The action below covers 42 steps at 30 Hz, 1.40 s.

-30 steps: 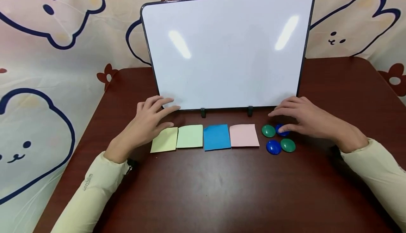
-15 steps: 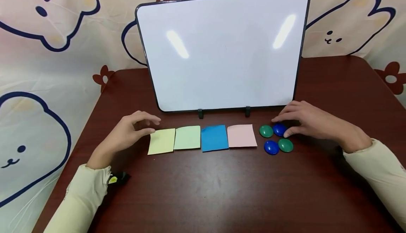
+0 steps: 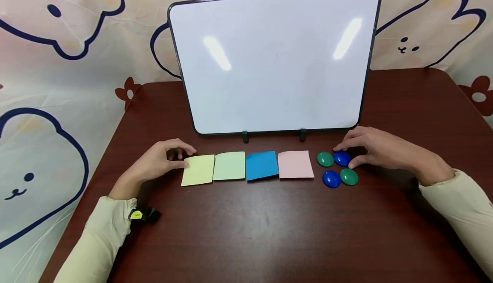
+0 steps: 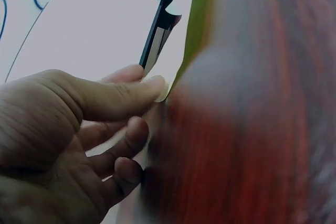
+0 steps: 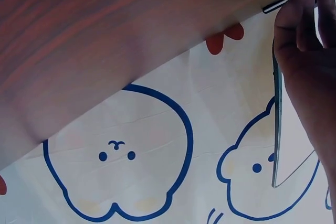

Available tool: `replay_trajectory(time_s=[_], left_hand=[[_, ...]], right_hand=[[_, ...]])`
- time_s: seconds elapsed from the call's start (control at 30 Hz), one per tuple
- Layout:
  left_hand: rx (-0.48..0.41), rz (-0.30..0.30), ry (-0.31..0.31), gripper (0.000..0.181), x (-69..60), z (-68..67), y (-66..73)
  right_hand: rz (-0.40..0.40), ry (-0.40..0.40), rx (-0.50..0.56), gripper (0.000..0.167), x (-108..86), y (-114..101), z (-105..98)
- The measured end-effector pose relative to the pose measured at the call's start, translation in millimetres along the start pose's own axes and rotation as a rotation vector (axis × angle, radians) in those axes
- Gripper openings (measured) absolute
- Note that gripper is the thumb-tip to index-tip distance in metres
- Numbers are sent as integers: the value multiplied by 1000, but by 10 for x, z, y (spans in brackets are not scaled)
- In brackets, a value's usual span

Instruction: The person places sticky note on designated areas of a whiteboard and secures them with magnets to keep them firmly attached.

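Observation:
In the head view my left hand (image 3: 154, 165) pinches the upper left corner of a yellow sticky note (image 3: 199, 171) between thumb and fingers. The left wrist view shows the thumb (image 4: 118, 98) on top of that corner. My right hand (image 3: 389, 150) has its thumb and index finger at either side of a blue round magnet (image 3: 342, 158), pinching it on the table. Around it lie a green magnet (image 3: 325, 159), another blue magnet (image 3: 331, 179) and another green magnet (image 3: 348, 177). The right wrist view does not show the magnets.
A whiteboard (image 3: 277, 69) stands behind the notes on black feet (image 3: 245, 137). Light green (image 3: 229, 166), blue (image 3: 262, 166) and pink (image 3: 295, 164) sticky notes continue the row on the brown table (image 3: 246, 231). A cartoon-print cloth (image 3: 42, 86) hangs behind.
My left hand has come away from the whiteboard's lower left corner and taken hold of the yellow note's corner. My right hand has settled its fingertips around the blue magnet.

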<state>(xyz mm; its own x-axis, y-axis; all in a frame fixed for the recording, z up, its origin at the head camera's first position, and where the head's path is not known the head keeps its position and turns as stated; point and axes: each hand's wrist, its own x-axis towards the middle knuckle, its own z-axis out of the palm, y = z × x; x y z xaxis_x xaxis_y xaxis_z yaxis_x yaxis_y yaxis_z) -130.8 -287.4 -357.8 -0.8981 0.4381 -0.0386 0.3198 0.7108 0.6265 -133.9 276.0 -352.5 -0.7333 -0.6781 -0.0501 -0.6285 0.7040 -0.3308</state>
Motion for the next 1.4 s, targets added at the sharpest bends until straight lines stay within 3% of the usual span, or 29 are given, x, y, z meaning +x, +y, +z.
replay_trajectory(time_s=[0.13,0.33,0.53,0.77,0.93,1.17,1.4], left_hand=[[45,5,-11,29,12,1,8],[34,-57,-19,17,25,-33,13],[39,-56,-13,7,49,-54,14],[48,-28,31,4,74,-73,31],[47,-23,60,8,123,-71,92],[54,31,125,10,224,-67,195],[49,-19,126,10,227,-57,253]], right_hand=[[-2,7,7,41,-8,-5,-2],[19,-5,22,37,7,-18,-39],[25,7,34,37,15,-28,-75],[10,51,21,40,14,-22,-93],[8,77,1,41,11,-5,-118],[15,99,6,42,-1,-12,-125],[44,93,-3,40,-44,-28,-75]])
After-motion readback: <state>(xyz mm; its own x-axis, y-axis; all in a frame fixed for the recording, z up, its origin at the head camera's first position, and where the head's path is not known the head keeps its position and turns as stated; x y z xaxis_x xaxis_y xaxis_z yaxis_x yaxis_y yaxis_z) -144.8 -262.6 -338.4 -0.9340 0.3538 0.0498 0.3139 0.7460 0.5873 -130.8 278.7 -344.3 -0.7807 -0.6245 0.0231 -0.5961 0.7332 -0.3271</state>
